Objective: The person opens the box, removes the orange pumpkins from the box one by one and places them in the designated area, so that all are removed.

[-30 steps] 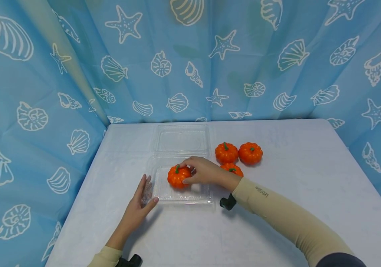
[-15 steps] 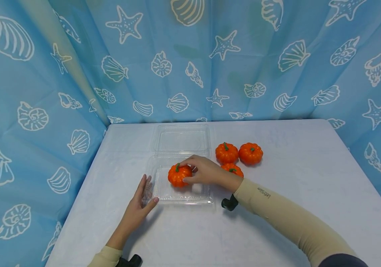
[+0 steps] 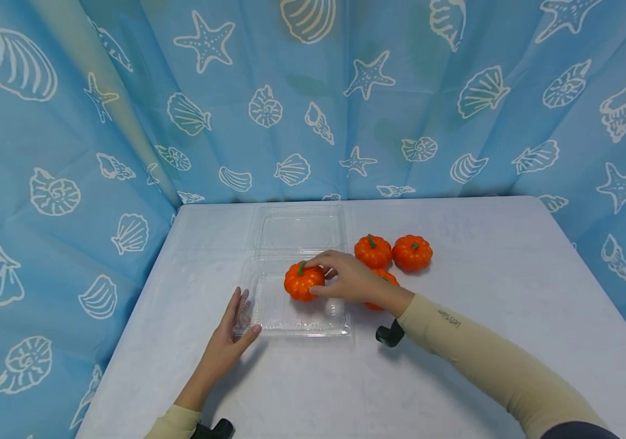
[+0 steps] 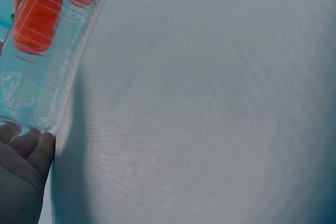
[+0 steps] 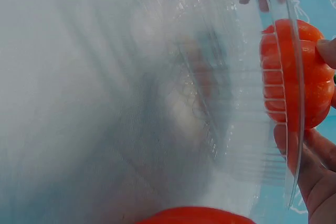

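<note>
My right hand [image 3: 345,277] grips a small orange pumpkin [image 3: 303,283] with a green stem, fingers over its top and thumb low on its side. The pumpkin is over the base of an open clear plastic clamshell box [image 3: 269,317]; contact with its floor cannot be told. In the right wrist view, the pumpkin [image 5: 310,77] shows partly through the box wall. My left hand [image 3: 224,341] rests against the box's left end, fingers extended and thumb near the front corner. The left wrist view shows its fingertips touching the clear box [image 4: 31,93].
Right of the box sit more pumpkins: one at the back [image 3: 372,251], another beside it [image 3: 412,253], and a third [image 3: 384,286] partly behind my right wrist. The box's lid [image 3: 298,230] lies flat behind the base. A blue shell-print curtain [image 3: 313,110] stands behind the white table [image 3: 488,274].
My right hand and its pumpkin have shifted slightly right and toward the back over the box. More of the nearest loose pumpkin is now covered by the wrist. The left hand stays put.
</note>
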The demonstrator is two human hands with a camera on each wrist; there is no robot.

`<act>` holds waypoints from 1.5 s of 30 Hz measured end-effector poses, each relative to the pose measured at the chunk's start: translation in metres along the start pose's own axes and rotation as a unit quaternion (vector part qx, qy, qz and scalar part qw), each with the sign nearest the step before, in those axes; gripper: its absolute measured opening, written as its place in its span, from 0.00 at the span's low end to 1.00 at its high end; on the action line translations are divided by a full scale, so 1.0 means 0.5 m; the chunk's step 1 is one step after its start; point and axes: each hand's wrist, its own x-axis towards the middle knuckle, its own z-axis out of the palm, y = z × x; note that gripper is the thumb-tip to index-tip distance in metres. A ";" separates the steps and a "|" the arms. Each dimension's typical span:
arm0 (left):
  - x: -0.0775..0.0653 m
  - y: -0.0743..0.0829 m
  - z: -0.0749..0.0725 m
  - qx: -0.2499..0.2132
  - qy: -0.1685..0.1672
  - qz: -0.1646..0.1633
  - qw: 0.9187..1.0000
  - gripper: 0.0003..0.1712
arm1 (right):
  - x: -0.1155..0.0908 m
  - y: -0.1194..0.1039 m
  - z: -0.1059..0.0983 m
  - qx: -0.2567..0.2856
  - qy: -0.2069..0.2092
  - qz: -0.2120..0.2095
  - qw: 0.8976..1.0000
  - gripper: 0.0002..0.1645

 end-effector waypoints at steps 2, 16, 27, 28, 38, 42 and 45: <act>0.000 0.000 0.001 0.002 0.000 -0.002 1.000 0.53 | -0.004 0.003 -0.004 0.003 0.008 -0.003 1.000 0.29; -0.002 -0.002 -0.001 0.013 0.005 0.004 1.000 0.53 | -0.045 0.005 -0.048 0.014 0.038 0.003 0.999 0.30; -0.002 -0.002 -0.001 0.003 0.002 0.006 1.000 0.53 | -0.099 0.021 -0.101 -0.034 0.104 -0.002 0.994 0.28; -0.002 -0.002 0.000 0.003 0.002 0.006 1.000 0.53 | -0.106 0.024 -0.107 -0.036 0.108 -0.001 0.993 0.28; 0.001 -0.005 0.002 0.008 0.005 0.003 1.000 0.53 | -0.175 0.048 -0.155 -0.023 0.148 0.045 0.988 0.29; 0.002 -0.005 0.001 0.006 0.003 0.006 1.000 0.53 | -0.205 0.065 -0.164 -0.029 0.168 0.049 0.984 0.29; 0.001 -0.005 0.000 0.006 0.002 0.006 1.000 0.53 | -0.224 0.077 -0.168 -0.026 0.182 0.046 0.982 0.27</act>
